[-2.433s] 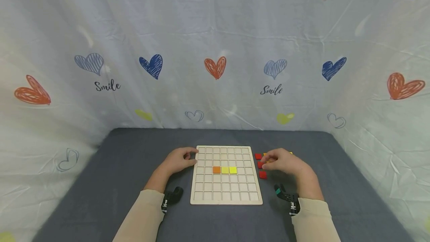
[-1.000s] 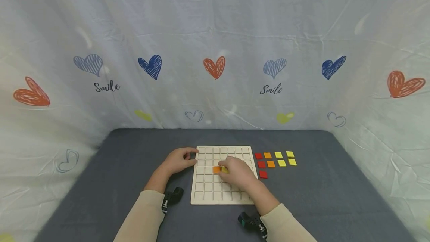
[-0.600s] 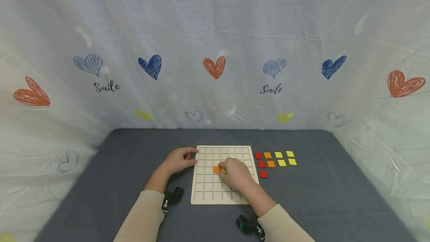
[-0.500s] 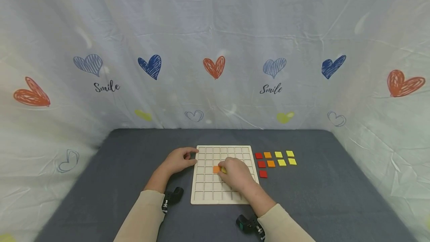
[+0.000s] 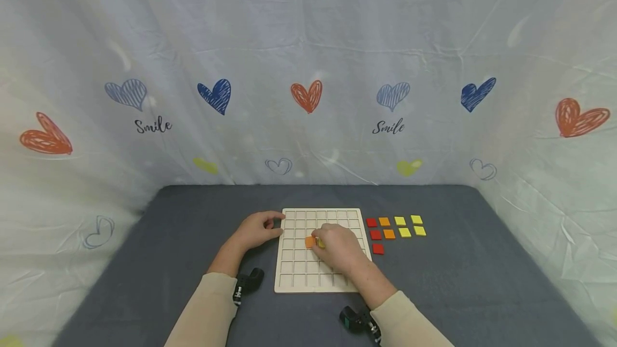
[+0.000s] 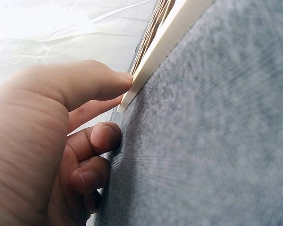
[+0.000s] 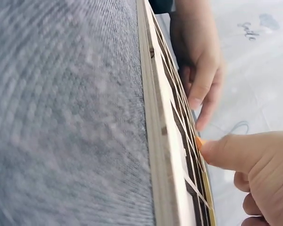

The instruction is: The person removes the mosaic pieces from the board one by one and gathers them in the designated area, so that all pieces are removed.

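A pale wooden grid board [image 5: 299, 283] lies on the table. My left hand [image 5: 255, 229] rests at its left side; in the left wrist view the thumb [image 6: 118, 82] touches the board's edge, index finger alongside and the other fingers curled. My right hand [image 5: 339, 248] is over the middle of the board. Its thumb and index finger pinch an orange square tile [image 5: 309, 242], which stands tilted up from the grid in the right wrist view. A yellow tile [image 5: 321, 242] shows partly under the right fingers; the rest of that row is hidden by the hand.
Right of the board lie loose tiles in short columns: red [image 5: 378, 249], orange [image 5: 389, 234] and several yellow [image 5: 420, 231]. A dark grey cloth [image 5: 458, 261] covers the table. A white curtain [image 5: 308, 138] with printed hearts hangs behind and at both sides.
The right hand has come from the loose tiles at the right onto the board's middle. The orange tile has just shifted slightly out of its cell. The left hand stays at the edge.
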Motion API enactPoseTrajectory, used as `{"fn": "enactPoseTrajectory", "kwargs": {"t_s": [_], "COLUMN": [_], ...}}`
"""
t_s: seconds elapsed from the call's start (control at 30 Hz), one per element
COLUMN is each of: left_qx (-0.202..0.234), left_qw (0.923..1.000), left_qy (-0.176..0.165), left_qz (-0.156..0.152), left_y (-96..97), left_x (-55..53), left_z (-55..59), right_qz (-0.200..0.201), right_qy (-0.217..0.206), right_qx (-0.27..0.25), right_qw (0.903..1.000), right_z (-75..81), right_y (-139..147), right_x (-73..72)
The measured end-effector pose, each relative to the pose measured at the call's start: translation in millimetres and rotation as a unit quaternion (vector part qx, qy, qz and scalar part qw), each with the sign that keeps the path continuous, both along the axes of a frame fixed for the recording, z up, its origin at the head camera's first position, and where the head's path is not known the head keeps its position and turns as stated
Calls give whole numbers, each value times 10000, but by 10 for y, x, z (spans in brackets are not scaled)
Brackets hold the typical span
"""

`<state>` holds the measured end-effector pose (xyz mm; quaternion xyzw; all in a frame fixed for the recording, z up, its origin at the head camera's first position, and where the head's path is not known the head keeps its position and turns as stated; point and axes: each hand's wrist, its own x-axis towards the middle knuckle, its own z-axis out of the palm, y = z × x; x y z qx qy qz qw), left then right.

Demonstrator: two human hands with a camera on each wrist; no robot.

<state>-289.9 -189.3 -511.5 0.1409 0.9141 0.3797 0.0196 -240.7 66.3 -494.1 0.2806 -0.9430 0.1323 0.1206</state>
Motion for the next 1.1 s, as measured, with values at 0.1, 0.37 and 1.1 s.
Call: {"fn": "enactPoseTrajectory", "kwargs": {"t_s": [0.1,0.37,1.1], "left_qx": [0,12,-35], "left_qw": [10000,10000,10000], "left_qy": [2,12,-5], "left_qz": [2,-5,-58], "left_y": [2,-5,-12], "left_x": [-2,-5,-13], "left_z": [-3,-22,-14], "right_qz": [11,-71,-368], "right_qy": [-3,-302,-1350], "right_qx": [53,-223,-2495], "right_qw": [10000,9993,9582], "right_z": [-9,82,490], "right_y": [4,45,678], "right_x": [-8,5,-114]}}
